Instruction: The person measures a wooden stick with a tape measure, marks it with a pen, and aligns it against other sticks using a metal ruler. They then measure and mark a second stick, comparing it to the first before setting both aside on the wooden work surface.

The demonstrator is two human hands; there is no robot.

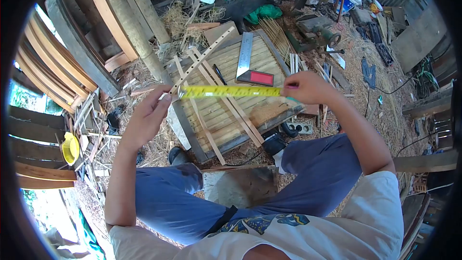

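Two bare hands, our own, work over a low slatted tabletop, our landmark throughout. Our left hand, at its left edge, has a narrow grip, thumb and fingers pinching the near end of a dotted strip; we cannot tell whether it also pinches the yellow tape ending beside it. Our right hand, at the tabletop's right side, has its grip closed around the tape's other end; whatever casing lies inside is hidden. The tape stretches crosswise above the tabletop, between both hands.

To measure well, we judge, we should keep the tape taut and untwisted, steady its left end, and read it from straight above.

Counting outward: one tape; one dotted strip, slanting toward the tabletop's far edge; three plain strips lying on the tabletop, one alone toward its left and a close pair near its middle; one black pen on its far half; and one try square toward its far right, with a red-faced handle. One white socket block sits just beyond the tabletop's near right corner; one yellow bowl-like object is well to its left.
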